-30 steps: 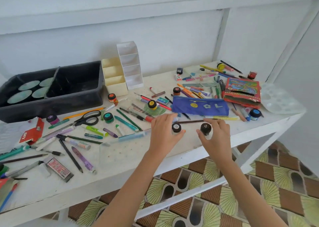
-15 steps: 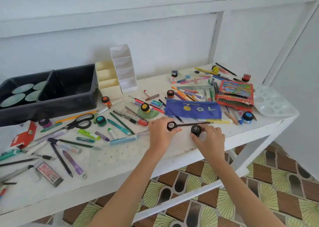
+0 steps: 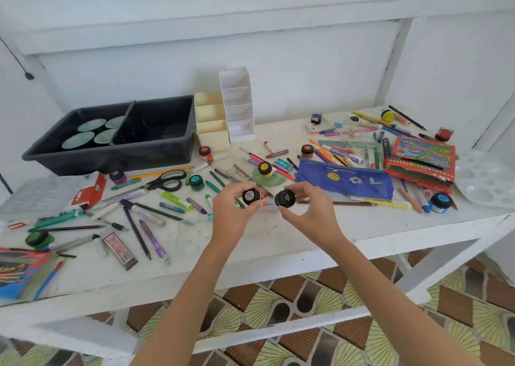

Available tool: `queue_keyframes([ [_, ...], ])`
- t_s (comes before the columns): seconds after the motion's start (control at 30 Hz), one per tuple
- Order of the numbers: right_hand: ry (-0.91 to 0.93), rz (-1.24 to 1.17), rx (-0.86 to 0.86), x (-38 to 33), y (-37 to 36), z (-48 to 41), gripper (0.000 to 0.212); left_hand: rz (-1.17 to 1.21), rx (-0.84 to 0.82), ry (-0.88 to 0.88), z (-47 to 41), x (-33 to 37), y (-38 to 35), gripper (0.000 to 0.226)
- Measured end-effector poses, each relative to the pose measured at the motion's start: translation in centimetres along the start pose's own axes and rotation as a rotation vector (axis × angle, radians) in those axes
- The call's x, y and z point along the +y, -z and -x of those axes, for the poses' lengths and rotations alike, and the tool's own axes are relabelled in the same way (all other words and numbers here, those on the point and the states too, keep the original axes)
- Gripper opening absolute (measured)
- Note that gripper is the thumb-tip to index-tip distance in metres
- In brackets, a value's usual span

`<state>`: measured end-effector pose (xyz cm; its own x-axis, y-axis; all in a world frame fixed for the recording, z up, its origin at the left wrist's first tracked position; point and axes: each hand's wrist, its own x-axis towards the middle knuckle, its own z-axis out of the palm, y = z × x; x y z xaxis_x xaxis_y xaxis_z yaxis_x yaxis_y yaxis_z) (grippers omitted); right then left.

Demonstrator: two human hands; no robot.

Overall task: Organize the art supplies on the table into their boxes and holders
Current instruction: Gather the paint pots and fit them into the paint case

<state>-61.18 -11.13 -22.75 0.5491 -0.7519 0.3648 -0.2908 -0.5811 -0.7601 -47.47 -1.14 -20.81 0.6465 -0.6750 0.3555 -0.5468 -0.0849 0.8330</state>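
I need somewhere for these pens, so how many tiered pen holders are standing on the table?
2. A cream holder stands just right of the black bin. A taller white holder stands right beside it, nearer the wall. No others show, and clutter could hardly hide one.

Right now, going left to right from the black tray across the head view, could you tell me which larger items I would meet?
Black tray → cream holder → white holder → blue pouch → red box → palette.
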Motion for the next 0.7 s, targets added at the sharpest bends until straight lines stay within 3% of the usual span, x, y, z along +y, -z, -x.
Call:
queue_keyframes([
  [0.17,0.094,0.17,-0.112,-0.2,-1.6,-0.1,0.032,-0.001,-0.03,-0.002,1.2,-1.6,0.4,0.035],
  [0.37,0.184,0.442,-0.105,0.4,-2.0,0.1,0.036,-0.01,-0.075,-0.03,2.3,-2.9,-0.2,0.034],
  [0.7,0.074,0.601,-0.241,-0.5,-2.5,0.0,0.044,-0.115,-0.162,-0.045,1.8,-3.9,-1.0,0.035],
])
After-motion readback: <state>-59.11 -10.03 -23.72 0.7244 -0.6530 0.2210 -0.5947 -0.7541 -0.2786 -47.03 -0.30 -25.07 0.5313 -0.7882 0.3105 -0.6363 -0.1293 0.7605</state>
